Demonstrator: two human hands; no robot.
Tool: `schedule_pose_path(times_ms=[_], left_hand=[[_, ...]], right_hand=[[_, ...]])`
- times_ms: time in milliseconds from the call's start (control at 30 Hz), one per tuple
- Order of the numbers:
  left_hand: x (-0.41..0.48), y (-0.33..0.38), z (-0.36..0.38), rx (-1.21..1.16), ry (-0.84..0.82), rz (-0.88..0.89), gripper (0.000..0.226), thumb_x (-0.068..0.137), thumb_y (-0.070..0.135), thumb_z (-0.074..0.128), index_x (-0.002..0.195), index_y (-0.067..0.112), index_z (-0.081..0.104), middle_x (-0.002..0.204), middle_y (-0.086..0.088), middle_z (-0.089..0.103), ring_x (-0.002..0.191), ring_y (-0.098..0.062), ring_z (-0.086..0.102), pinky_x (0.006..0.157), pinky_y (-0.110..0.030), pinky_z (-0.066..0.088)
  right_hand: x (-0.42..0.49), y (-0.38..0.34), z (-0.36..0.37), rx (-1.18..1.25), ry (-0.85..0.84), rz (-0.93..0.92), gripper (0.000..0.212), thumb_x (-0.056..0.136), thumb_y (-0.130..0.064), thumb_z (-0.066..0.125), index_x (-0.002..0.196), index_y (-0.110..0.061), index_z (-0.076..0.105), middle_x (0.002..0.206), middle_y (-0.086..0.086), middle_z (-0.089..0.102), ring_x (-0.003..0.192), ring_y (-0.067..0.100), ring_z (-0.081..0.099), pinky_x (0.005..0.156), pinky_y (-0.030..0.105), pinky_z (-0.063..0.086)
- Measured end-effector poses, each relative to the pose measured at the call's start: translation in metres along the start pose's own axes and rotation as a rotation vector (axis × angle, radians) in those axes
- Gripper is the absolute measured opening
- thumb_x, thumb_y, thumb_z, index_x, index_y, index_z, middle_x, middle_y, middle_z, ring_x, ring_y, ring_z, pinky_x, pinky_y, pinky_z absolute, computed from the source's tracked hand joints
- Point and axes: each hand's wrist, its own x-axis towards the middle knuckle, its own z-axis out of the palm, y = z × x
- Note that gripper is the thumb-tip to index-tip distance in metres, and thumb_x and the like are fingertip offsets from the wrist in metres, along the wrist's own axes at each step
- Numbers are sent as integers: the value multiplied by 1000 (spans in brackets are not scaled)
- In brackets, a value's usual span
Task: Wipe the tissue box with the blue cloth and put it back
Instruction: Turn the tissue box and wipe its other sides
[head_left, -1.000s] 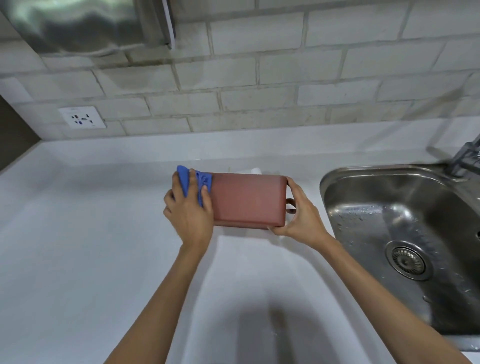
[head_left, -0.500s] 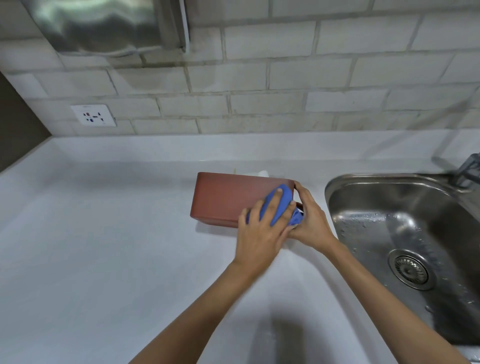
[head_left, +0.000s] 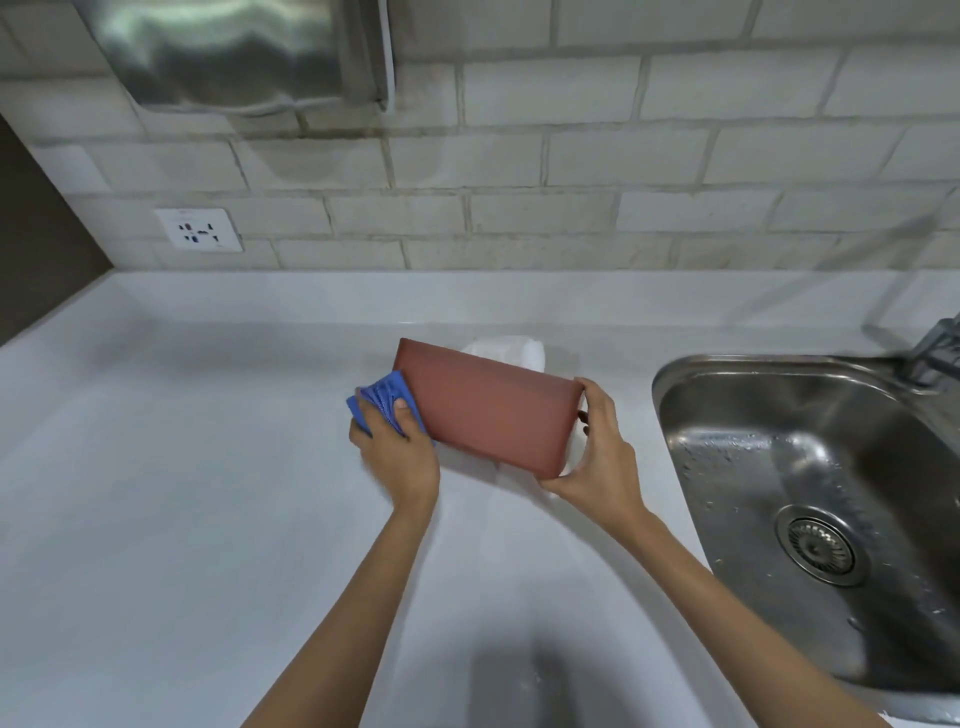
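Observation:
A reddish-brown tissue box (head_left: 491, 410) is tilted so its broad side faces me, with a white tissue (head_left: 511, 351) sticking out behind its far edge. My right hand (head_left: 597, 447) grips the box's right end, thumb under the lower corner. My left hand (head_left: 397, 452) presses a crumpled blue cloth (head_left: 382, 400) against the box's left end. Whether the box touches the white countertop (head_left: 182, 493) I cannot tell.
A stainless steel sink (head_left: 810, 499) with a drain lies at the right, a faucet (head_left: 935, 348) at its far corner. A wall socket (head_left: 200, 230) sits on the tiled wall at the left, and a shiny metal dispenser (head_left: 234, 52) hangs above.
My left hand has swept the blue cloth from the box's right end back to its left end. The box's right end has dropped lower and turned slightly toward me.

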Motion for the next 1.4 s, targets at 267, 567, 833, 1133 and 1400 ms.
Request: schedule_pose_path(times_ms=[267, 567, 833, 1133, 1400], left_hand=[[2, 6, 3, -140, -126, -360, 73, 86, 50, 54, 146, 19, 25, 144, -17, 25, 117, -34, 50, 98, -40, 44], [-25, 8, 2, -211, -298, -463, 95, 68, 41, 78, 143, 19, 25, 138, -15, 39, 119, -37, 50, 95, -54, 49], [-13, 0, 3, -203, -305, -436, 72, 73, 27, 76, 133, 12, 38, 128, -22, 52, 114, -42, 55, 95, -55, 49], [15, 12, 6, -179, -403, -326, 50, 84, 26, 67, 127, 12, 46, 123, -16, 60, 112, -38, 58, 94, -54, 50], [-18, 1, 10, -218, -399, -399, 41, 91, 38, 52, 121, 11, 47, 101, -24, 60, 87, -34, 59, 89, -49, 53]], right_hand=[[-28, -13, 18, -152, 59, -62, 108, 55, -32, 85, 141, 3, 31, 146, 15, 36, 129, 28, 45, 80, 36, 53], [-38, -2, 52, -354, 179, -390, 78, 56, -23, 79, 122, -14, 39, 128, 11, 38, 121, 39, 41, 95, 52, 46], [-30, -6, 43, -351, 161, -393, 74, 54, -27, 84, 116, -17, 44, 122, 11, 51, 113, 27, 45, 93, 51, 46], [5, -1, 21, -62, 29, 118, 107, 63, -49, 80, 144, -9, 25, 144, 13, 40, 127, 30, 44, 101, 49, 41], [14, -11, 37, 62, 23, 203, 101, 69, -44, 78, 145, -10, 22, 134, 15, 49, 119, 29, 52, 96, 49, 46]])
